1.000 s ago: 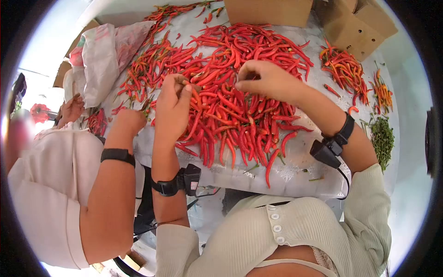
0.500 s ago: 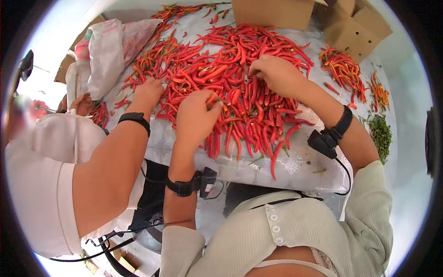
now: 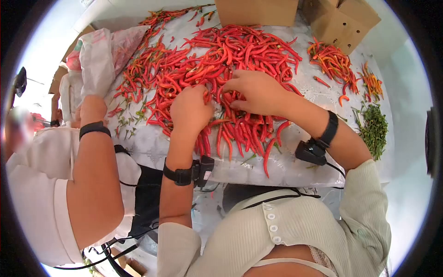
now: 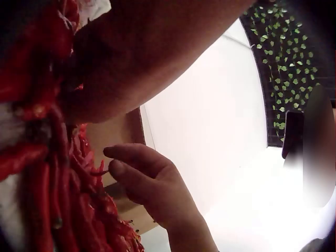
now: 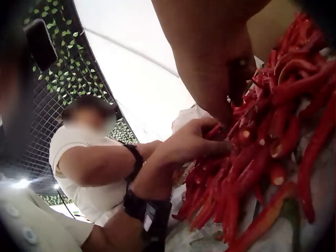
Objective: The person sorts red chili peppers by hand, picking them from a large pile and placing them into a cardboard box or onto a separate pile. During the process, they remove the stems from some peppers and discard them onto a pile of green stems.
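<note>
A large heap of red chili peppers [image 3: 249,46] covers the middle of the table. My left hand [image 3: 190,111] is at the near left part of the heap, its fingers curled about a red chili pepper [image 5: 212,129] whose end shows by the thumb in the right wrist view. My right hand [image 3: 258,92] hovers over the heap just beside it, palm down. Thumb and forefinger of that right hand [image 4: 152,176] stand apart in the left wrist view, close to the peppers. Its other fingers are partly hidden.
Another person's arm [image 3: 94,175] reaches in at the left, near a white sack [image 3: 97,60]. Cardboard boxes [image 3: 258,11] stand at the back. On the right lie smaller piles of reddish-orange peppers [image 3: 334,64], orange peppers [image 3: 371,83] and green stems [image 3: 373,131].
My left hand went rightward from the heap's left side, then back slightly left into the peppers. The right hand has come down and closer to it. The other person's hand has withdrawn toward the sack.
</note>
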`<state>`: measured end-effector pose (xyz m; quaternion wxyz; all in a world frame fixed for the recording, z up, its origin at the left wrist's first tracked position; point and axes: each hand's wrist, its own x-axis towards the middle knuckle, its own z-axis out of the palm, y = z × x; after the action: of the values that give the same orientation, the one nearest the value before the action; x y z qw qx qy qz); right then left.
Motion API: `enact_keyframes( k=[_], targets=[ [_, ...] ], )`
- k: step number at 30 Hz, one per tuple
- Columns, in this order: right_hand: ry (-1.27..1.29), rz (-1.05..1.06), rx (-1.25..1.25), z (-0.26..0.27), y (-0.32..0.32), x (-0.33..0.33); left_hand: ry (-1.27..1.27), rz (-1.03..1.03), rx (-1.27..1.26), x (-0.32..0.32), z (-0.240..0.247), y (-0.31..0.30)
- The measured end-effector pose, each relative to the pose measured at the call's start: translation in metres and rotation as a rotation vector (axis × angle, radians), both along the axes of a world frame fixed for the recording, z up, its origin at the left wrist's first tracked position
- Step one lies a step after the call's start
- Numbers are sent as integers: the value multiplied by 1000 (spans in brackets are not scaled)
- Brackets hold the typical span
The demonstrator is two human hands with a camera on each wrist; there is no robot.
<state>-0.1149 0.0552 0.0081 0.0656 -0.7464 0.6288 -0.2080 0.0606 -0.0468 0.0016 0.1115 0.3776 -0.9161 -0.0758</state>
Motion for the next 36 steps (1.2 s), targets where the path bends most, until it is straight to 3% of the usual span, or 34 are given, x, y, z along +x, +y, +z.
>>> enact_keyframes(
  k=[5,8,11,15,18,21,24,27,30,33,34,36],
  targets=[
    [21,-28,-46,-18,-27,-14,215,50,224,17,6,-12],
    [-20,-136,-150,-29,-36,-38,377,95,56,28,-3,-23],
    [-69,-239,-278,-26,-29,-58,364,39,-149,27,-4,-21],
    [-1,-380,-401,-13,-6,-68,105,42,-194,10,6,5],
    [-58,-291,-52,16,16,-63,-72,27,-168,-1,4,14],
    [-169,-5,183,22,33,-45,-150,51,-125,-7,9,13],
    [-109,16,213,9,35,-28,-46,-20,10,-1,8,6],
    [80,-154,116,-4,11,-37,102,-28,166,10,20,4],
    [-68,-194,-135,-24,-9,-63,261,24,181,24,17,-12],
    [-385,-236,-244,-21,-18,-77,416,125,423,33,27,-16],
    [-487,-250,-239,-13,-19,-78,513,114,487,32,30,-12],
    [-541,-313,-90,12,-10,-77,521,27,368,31,30,-12]
  ],
)
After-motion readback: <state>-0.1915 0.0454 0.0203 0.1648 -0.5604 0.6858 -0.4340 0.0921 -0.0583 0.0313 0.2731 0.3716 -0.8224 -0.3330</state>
